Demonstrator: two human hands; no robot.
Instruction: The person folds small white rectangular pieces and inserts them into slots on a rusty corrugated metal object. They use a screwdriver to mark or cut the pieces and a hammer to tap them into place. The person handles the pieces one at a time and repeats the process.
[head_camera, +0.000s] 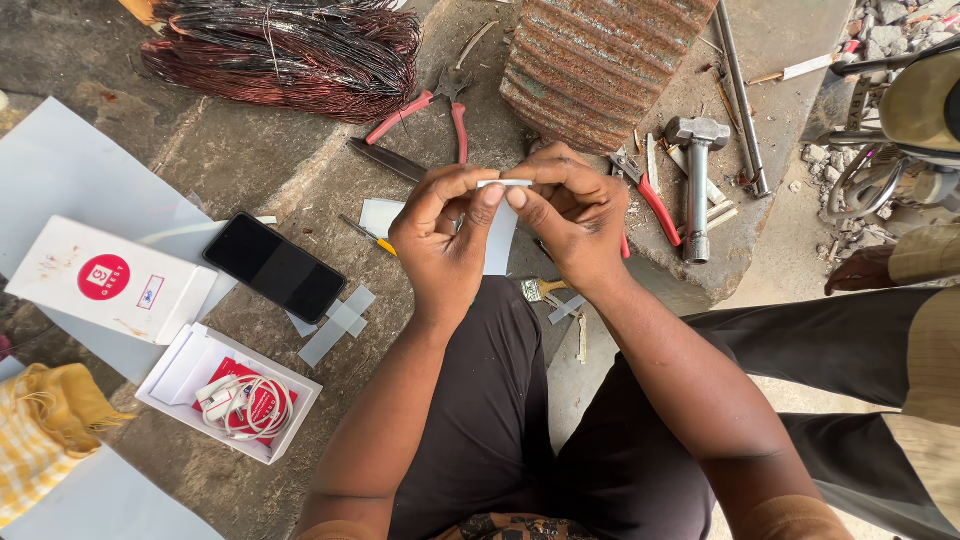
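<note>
Above the lap, a white paper strip (499, 236) is pinched at its top edge by the left hand (445, 240) and right hand (575, 215); both grips are closed on it, near a black phone (274, 266).

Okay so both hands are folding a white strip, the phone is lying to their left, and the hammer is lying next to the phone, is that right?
Not quite. In the head view the hammer lies right of the hands, near the red-handled pliers, not next to the phone. The rest holds: left hand and right hand pinch the white strip.

Two pliers (430, 112) (645, 190), one hammer (697, 180), one phone (274, 266), two boxes (110, 280) (230, 395).
</note>
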